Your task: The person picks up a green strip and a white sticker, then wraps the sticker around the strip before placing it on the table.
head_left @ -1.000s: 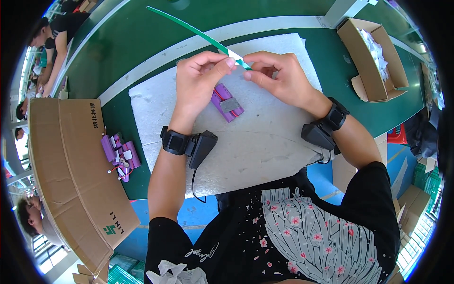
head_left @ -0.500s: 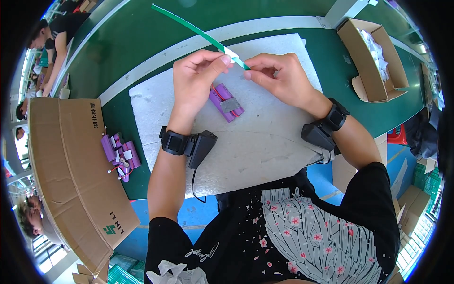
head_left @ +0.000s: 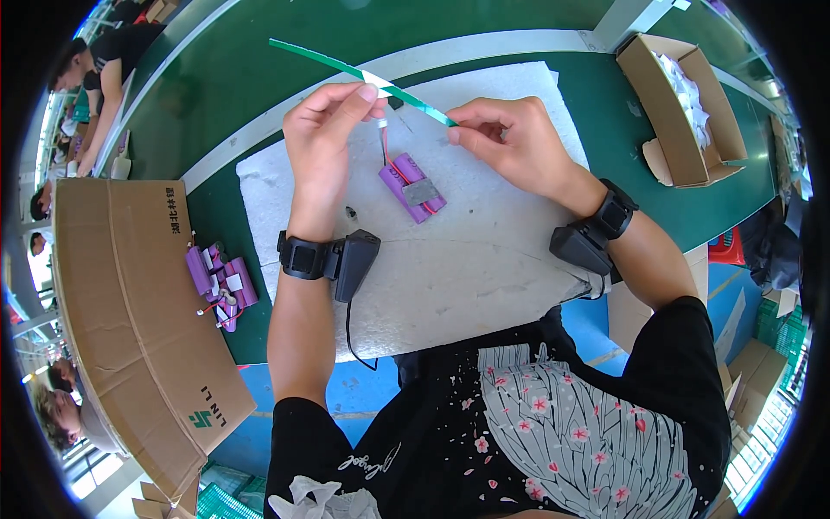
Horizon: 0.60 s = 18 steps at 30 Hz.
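Observation:
My left hand (head_left: pixel 324 121) pinches a thin green strip (head_left: pixel 415 104) near a short white section (head_left: pixel 374 83) of it. The strip's free end points to the far left. My right hand (head_left: pixel 514 143) holds the strip's near right end between thumb and forefinger. Below the strip, on the pale foam mat (head_left: pixel 450 277), lies a purple battery pack (head_left: pixel 404 186) with a grey patch across it. Red and dark wires run up from the pack to a small white connector (head_left: pixel 383 124) beside my left fingers.
Several more purple battery packs (head_left: pixel 226 281) lie on the green table left of the mat, beside a large cardboard box (head_left: pixel 138 320). An open carton (head_left: pixel 683 112) with white pieces stands at the right. A co-worker (head_left: pixel 108 69) leans over a bench at the far left.
My left hand has moved left along with the white section, so more green strip shows between my hands. The strip's free end has dropped nearer. My right hand has stayed put.

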Tool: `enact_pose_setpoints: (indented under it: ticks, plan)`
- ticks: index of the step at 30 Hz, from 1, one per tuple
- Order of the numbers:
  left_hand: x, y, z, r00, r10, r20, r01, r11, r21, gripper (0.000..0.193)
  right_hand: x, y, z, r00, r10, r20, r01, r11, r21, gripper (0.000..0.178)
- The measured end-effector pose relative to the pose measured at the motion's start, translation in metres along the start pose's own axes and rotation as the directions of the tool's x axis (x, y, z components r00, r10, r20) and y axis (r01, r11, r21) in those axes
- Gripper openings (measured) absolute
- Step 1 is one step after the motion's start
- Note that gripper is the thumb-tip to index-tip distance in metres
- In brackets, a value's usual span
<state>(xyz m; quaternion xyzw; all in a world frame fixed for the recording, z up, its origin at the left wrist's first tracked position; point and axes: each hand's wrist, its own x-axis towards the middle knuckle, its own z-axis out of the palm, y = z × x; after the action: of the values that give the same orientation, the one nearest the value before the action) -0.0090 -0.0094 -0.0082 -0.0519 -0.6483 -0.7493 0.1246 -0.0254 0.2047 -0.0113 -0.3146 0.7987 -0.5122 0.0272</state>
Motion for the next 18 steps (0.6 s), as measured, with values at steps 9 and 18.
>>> enact_pose_setpoints:
  ticks: [9,18]
  plan:
    - [0.0030,-0.0005,-0.0069,1.000,0.014,0.006,-0.014,1.000,0.009,0.013,0.0019,0.0005,0.0007,0.996,-0.016,-0.092,0.008,0.996,-0.089,0.017]
    - [0.0042,0.0006,-0.0099,1.000,0.016,0.002,-0.016,0.999,0.029,0.013,0.0020,-0.0028,-0.0010,0.997,0.026,-0.074,-0.033,0.995,-0.091,0.018]
